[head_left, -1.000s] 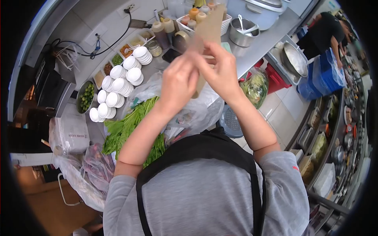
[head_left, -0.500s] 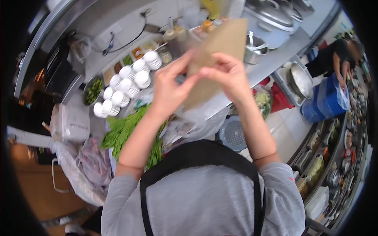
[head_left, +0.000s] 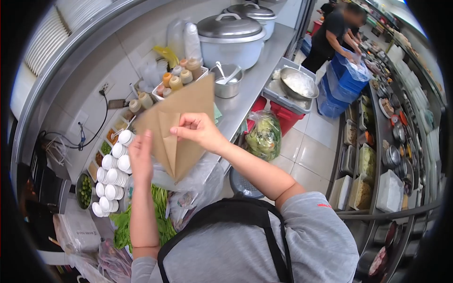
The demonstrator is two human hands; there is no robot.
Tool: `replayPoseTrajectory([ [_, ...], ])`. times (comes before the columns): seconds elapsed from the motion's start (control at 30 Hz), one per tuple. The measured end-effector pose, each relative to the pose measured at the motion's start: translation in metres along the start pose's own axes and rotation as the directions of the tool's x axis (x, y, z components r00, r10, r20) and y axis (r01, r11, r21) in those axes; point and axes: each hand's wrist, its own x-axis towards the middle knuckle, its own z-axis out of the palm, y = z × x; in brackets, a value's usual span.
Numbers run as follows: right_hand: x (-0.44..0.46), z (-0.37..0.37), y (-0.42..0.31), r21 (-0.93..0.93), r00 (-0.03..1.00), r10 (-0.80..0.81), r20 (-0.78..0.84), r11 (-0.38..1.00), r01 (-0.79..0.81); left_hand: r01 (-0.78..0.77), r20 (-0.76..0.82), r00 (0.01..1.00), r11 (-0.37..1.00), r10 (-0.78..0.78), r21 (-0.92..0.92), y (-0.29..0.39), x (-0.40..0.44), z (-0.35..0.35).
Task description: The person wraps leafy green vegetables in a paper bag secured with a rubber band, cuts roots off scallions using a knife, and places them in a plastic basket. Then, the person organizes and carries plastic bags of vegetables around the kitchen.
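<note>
A flat brown paper bag (head_left: 191, 104) with a creased fold down its middle is held up at a tilt in front of me. My right hand (head_left: 200, 132) pinches the folded part between thumb and fingers. At the bag's left edge is my left hand (head_left: 141, 155), its fingers upright against the paper and slightly blurred; its thumb is hard to make out. Beneath the bag lies clear plastic (head_left: 203, 181) on the counter. Stacks of white lidded cups (head_left: 113, 177) stand left of my left hand, and leafy greens (head_left: 163, 217) lie below that forearm.
Sauce bottles (head_left: 175, 84) stand in a white tray behind the bag, near a steel pot (head_left: 227, 87) with utensils and a large lidded pot (head_left: 231, 40). Bagged greens (head_left: 264, 137) sit right of the counter. A person (head_left: 332, 35) works by blue crates (head_left: 337, 85).
My view has turned to the right. The bag's folded middle now faces me, and my hands are further apart, the left at its edge and the right on the fold.
</note>
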Motion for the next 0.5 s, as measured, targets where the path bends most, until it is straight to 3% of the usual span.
replayPoseTrajectory([
  [0.07,-0.011,-0.006,-0.007,-0.006,0.996,-0.050,-0.070,0.999,0.050,-0.065,-0.012,0.998,0.966,0.064,-0.250,0.018,0.015,0.002],
  [0.13,-0.021,-0.011,-0.020,-0.016,0.986,-0.104,-0.133,0.995,0.103,-0.133,0.013,0.990,0.966,0.139,-0.222,0.017,0.019,0.009],
  [0.2,-0.032,-0.017,-0.043,-0.315,0.925,-0.348,0.149,0.870,0.379,-0.131,0.070,0.987,0.978,0.144,-0.163,0.019,0.021,0.005],
  [0.23,-0.037,-0.016,-0.064,-0.399,0.872,-0.471,0.133,0.779,0.483,-0.125,0.108,0.985,0.988,0.135,-0.096,0.020,0.021,0.004],
  [0.27,-0.039,-0.014,-0.080,-0.407,0.870,-0.476,0.130,0.774,0.485,-0.129,0.116,0.983,0.987,0.141,-0.099,0.023,0.020,0.007],
  [0.3,-0.038,-0.014,-0.095,-0.687,0.782,-0.603,0.156,0.503,0.525,-0.120,0.150,0.980,0.990,0.130,-0.077,0.026,0.017,0.013],
  [0.33,-0.037,-0.015,-0.103,-0.871,0.683,-0.694,0.230,0.166,0.462,-0.108,0.182,0.977,0.993,0.116,-0.053,0.028,0.013,0.019],
  [0.37,-0.033,-0.018,-0.104,-0.873,0.681,-0.695,0.228,0.164,0.460,-0.126,0.195,0.971,0.989,0.140,-0.078,0.028,0.010,0.026],
  [0.43,-0.021,-0.019,-0.098,-0.850,0.603,-0.668,0.437,-0.086,0.520,-0.125,0.208,0.968,0.988,0.142,-0.094,0.031,0.011,0.032],
  [0.5,-0.014,-0.023,-0.090,-0.843,0.583,-0.669,0.462,-0.127,0.523,-0.127,0.217,0.965,0.985,0.149,-0.115,0.035,0.012,0.037],
])
